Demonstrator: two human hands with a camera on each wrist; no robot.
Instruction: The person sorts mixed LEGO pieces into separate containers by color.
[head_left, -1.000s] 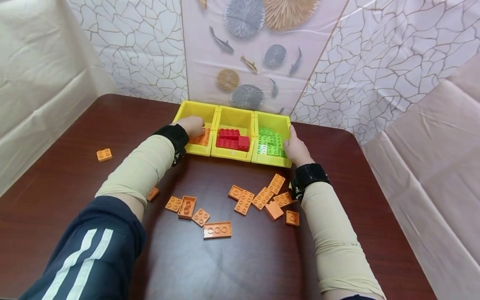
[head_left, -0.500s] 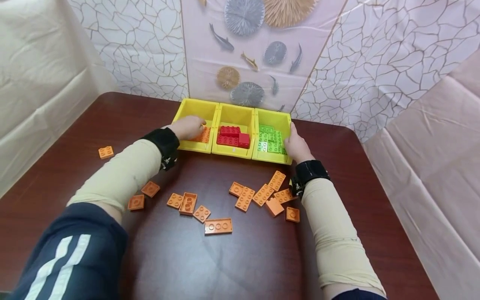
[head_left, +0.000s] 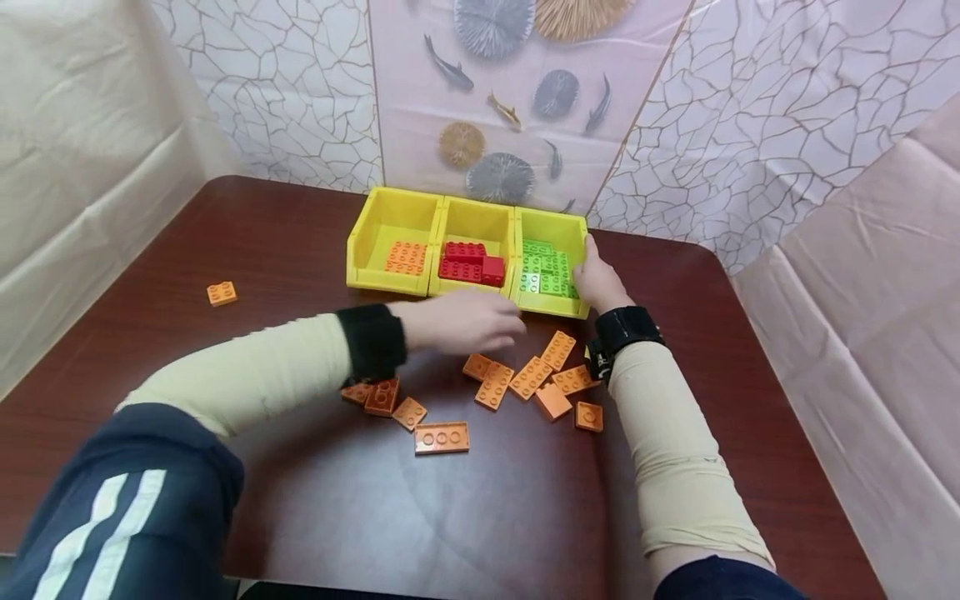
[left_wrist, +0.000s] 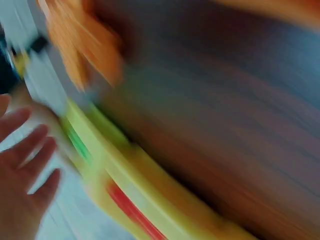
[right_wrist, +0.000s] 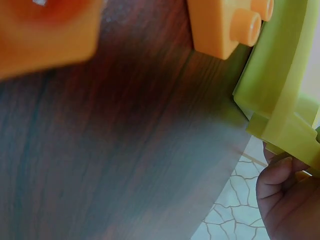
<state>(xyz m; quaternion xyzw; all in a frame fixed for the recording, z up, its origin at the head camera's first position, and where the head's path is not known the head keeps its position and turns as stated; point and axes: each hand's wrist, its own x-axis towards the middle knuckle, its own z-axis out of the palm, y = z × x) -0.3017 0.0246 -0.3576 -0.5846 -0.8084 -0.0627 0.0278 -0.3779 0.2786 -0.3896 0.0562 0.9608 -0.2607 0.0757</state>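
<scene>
My left hand (head_left: 468, 322) hovers just in front of the yellow three-compartment bin (head_left: 468, 298), blurred, its fingers loosely extended. In the left wrist view the fingers (left_wrist: 27, 145) are spread and nothing shows between them. Orange building bricks (head_left: 495, 385) lie on the table just below this hand. My right hand (head_left: 600, 279) grips the right end wall of the bin, thumb along the rim; its curled fingers (right_wrist: 280, 172) show beside the wall in the right wrist view. Orange bricks (head_left: 406, 258) lie in the left compartment, red bricks (head_left: 465, 265) in the middle, green bricks (head_left: 551, 271) in the right.
More loose orange bricks lie near the table's middle, including a long brick (head_left: 442, 438) lying studs down. A single orange brick (head_left: 222, 293) sits far left. My left forearm (head_left: 247, 371) covers part of the table. A patterned cloth (head_left: 487, 100) hangs behind the bin.
My left hand has left the bin's left compartment and swung right and nearer, to in front of the middle compartment. The right hand has kept its grip on the bin's right end.
</scene>
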